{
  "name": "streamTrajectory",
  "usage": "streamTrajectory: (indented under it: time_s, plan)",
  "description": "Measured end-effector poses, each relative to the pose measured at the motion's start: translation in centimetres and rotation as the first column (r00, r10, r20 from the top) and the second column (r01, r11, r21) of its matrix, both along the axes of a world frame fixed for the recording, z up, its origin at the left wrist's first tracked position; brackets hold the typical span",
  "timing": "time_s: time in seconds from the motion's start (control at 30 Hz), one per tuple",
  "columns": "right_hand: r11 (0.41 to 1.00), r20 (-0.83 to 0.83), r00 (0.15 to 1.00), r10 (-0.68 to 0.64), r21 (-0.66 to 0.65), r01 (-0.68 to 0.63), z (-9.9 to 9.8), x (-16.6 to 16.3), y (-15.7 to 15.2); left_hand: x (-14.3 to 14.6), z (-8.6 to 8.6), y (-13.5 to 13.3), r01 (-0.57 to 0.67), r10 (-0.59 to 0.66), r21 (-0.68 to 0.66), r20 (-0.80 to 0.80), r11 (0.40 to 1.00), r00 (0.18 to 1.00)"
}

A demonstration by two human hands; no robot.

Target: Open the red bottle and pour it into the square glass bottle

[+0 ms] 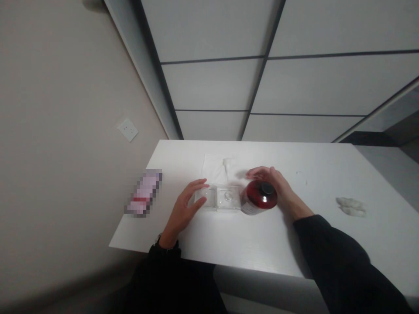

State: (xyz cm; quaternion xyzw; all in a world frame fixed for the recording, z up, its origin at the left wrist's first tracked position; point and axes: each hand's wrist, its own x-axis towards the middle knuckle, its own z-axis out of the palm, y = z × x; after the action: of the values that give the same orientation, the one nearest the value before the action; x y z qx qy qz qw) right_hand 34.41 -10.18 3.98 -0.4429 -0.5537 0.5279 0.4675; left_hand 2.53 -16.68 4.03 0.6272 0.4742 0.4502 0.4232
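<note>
My right hand [278,187] wraps around a dark red bottle [258,198] with a black cap, which stands on the white table [248,244]. A clear plastic box [221,198] lies just left of the bottle. My left hand [185,209] rests against the box's left end, thumb and fingers spread around it.
A white tissue [216,168] with a small white object lies behind the box. A crumpled white wad [352,206] sits at the right. A blurred pink and white item [144,194] lies on the table's left edge. A wall socket [128,129] is on the left wall.
</note>
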Motion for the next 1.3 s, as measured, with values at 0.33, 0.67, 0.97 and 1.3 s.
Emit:
streamTrajectory:
  time_s: [0.33, 0.67, 0.97, 1.3]
  plan:
    - [0.980, -0.143, 0.974, 0.173, -0.076, -0.185, 0.3, -0.7, -1.5, 1.2, 0.8, 0.2, -0.151, 0.149, -0.067, -0.041, 0.986, 0.988]
    - [0.962, -0.159, 0.952, 0.260, -0.046, -0.270, -0.8, -0.4, -1.0, 0.5, 1.7, 0.1, -0.091, 0.092, -0.156, 0.000, 0.984, 0.996]
    - [0.929, -0.174, 0.922, 0.346, -0.070, -0.362, -1.4, -0.1, -0.9, -0.1, 2.0, 0.1, -0.027, 0.026, -0.138, -0.013, 0.990, 1.000]
    - [0.921, -0.204, 0.926, 0.317, -0.169, -0.352, -1.8, -0.2, -0.9, -0.5, 0.7, 0.3, 0.015, -0.018, -0.122, -0.026, 0.992, 1.000]
